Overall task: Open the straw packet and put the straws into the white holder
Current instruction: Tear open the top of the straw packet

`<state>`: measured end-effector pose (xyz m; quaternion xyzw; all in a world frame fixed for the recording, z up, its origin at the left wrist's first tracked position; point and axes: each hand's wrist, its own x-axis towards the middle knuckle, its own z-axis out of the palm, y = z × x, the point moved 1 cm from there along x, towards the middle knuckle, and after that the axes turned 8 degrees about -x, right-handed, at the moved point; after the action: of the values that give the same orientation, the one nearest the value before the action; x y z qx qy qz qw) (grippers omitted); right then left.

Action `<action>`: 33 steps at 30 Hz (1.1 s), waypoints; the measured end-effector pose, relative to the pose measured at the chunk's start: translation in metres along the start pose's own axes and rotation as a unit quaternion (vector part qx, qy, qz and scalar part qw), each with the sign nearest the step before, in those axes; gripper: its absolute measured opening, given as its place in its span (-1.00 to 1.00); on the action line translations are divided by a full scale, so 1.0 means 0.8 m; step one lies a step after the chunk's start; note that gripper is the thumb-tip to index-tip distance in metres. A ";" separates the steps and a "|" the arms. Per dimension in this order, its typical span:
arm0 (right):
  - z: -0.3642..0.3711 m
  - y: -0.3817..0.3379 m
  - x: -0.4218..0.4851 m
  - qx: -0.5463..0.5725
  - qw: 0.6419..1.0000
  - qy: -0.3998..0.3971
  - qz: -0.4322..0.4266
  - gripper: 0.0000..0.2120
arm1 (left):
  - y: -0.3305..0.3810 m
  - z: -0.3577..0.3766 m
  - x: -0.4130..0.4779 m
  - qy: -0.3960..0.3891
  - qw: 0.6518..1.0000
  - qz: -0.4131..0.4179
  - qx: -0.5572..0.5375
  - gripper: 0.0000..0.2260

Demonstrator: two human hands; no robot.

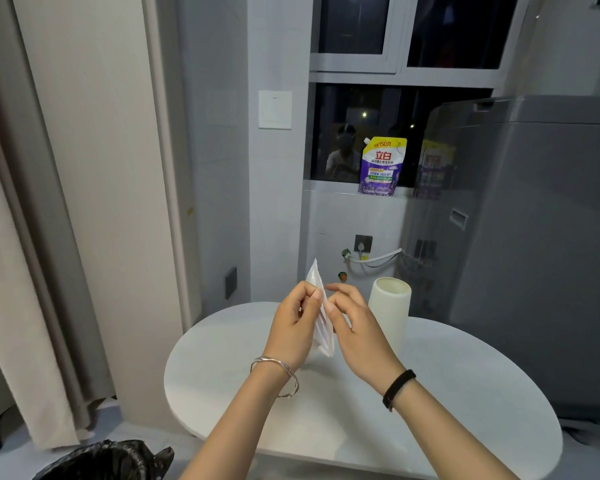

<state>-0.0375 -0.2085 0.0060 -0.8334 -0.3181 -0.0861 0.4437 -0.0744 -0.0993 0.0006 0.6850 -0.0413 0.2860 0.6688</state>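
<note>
A clear plastic straw packet (321, 320) stands on end in the air above the white table (447, 393), its pointed top sticking up past my fingers. My left hand (293, 327) pinches its left side near the top. My right hand (352, 323) pinches the right side with thumb and fingers, the index finger stretched out. Straws inside show only as faint lines. The white holder (390, 310), a tall open cylinder, stands on the table just right of and behind my right hand.
A grey washing machine (534, 237) stands close on the right. A purple detergent pouch (381, 166) sits on the window sill. A bin with a black bag (108, 460) is at the bottom left. Curtains (49, 237) hang on the left.
</note>
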 end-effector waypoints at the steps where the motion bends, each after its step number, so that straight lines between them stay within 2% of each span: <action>1: 0.000 0.002 0.002 0.017 1.000 -0.001 0.002 -0.73 | 0.000 0.000 0.001 0.000 1.000 0.003 0.014 -0.76; 4: 0.001 0.006 0.010 0.047 0.999 0.011 -0.007 -0.75 | 0.004 0.000 0.005 0.010 0.999 0.010 0.035 -0.75; 7: -0.014 0.014 0.022 0.079 0.995 0.052 0.018 -0.80 | 0.007 -0.012 0.009 0.047 0.999 0.011 -0.003 -0.73; 10: -0.028 0.010 0.033 -0.002 0.997 0.069 -0.025 -0.78 | 0.008 -0.022 0.011 0.036 0.999 0.009 0.025 -0.75; 12: -0.031 0.008 0.042 -0.044 0.997 0.049 -0.050 -0.77 | 0.009 -0.019 0.010 0.018 0.999 -0.049 0.007 -0.75; 14: -0.036 0.003 0.049 -0.071 0.995 0.022 -0.073 -0.78 | 0.014 -0.014 0.007 0.018 0.986 -0.160 -0.049 -0.68; 17: -0.050 -0.003 0.054 -0.179 0.971 0.021 -0.159 -0.80 | 0.016 -0.016 0.006 -0.004 0.926 -0.335 -0.176 -0.37; 20: -0.056 -0.010 0.050 -0.330 0.898 0.056 -0.285 -0.91 | 0.007 -0.021 0.007 -0.083 0.811 -0.430 -0.388 -0.07; 22: -0.056 -0.012 0.047 -0.403 0.845 0.076 -0.343 -0.92 | 0.001 -0.022 0.009 -0.098 0.746 -0.452 -0.480 -0.03; 24: -0.054 -0.009 0.044 -0.428 0.812 0.095 -0.386 -0.84 | -0.002 -0.018 0.012 -0.085 0.718 -0.457 -0.518 -0.10; 26: -0.052 -0.003 0.040 -0.430 0.800 0.115 -0.402 -0.80 | -0.008 -0.015 0.014 -0.065 0.693 -0.448 -0.561 -0.19; 28: -0.048 0.007 0.036 -0.413 0.820 0.143 -0.369 -0.80 | -0.012 -0.010 0.014 -0.047 0.671 -0.427 -0.605 -0.22; 30: -0.040 0.019 0.031 -0.351 0.865 0.169 -0.316 -0.90 | -0.018 -0.002 0.014 -0.027 0.664 -0.400 -0.631 -0.29; 31: -0.034 0.027 0.029 -0.293 0.894 0.182 -0.285 -0.97 | -0.024 0.004 0.015 -0.009 0.664 -0.385 -0.640 -0.34; 33: -0.018 0.044 0.022 -0.118 0.954 0.210 -0.177 -0.90 | -0.039 0.015 0.018 0.037 0.690 -0.348 -0.634 -0.46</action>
<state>-0.0005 -0.2263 -0.0020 -0.7729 -0.3480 -0.3732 0.3770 -0.0445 -0.1029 -0.0205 0.0524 0.0536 -0.0362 0.9965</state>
